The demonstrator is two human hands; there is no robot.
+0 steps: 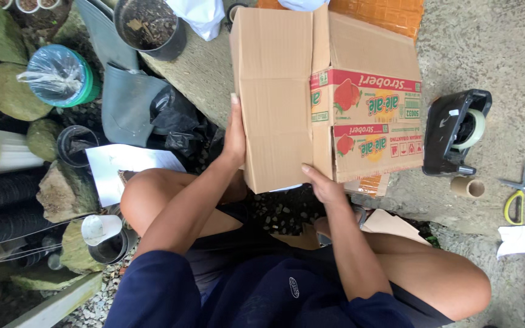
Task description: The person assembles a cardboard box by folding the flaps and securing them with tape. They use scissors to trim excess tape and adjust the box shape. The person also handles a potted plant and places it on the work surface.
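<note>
Cardboard boxes: one, brown with a red and yellow printed side, gripped between both hands.
Hands: two; left hand flat on the box's left side, right hand at its near corner.
Tape dispensers: one, black, right of the right hand.
Cardboard tape cores: one, just right of the right hand, near the dispenser.
Scissors: one pair, yellow-handled, far right of the right hand.
Black pots with soil: one, beyond the left hand.
Green buckets lined with plastic: one, far left of the left hand.
White paper sheets: one, left of the left hand.
</note>
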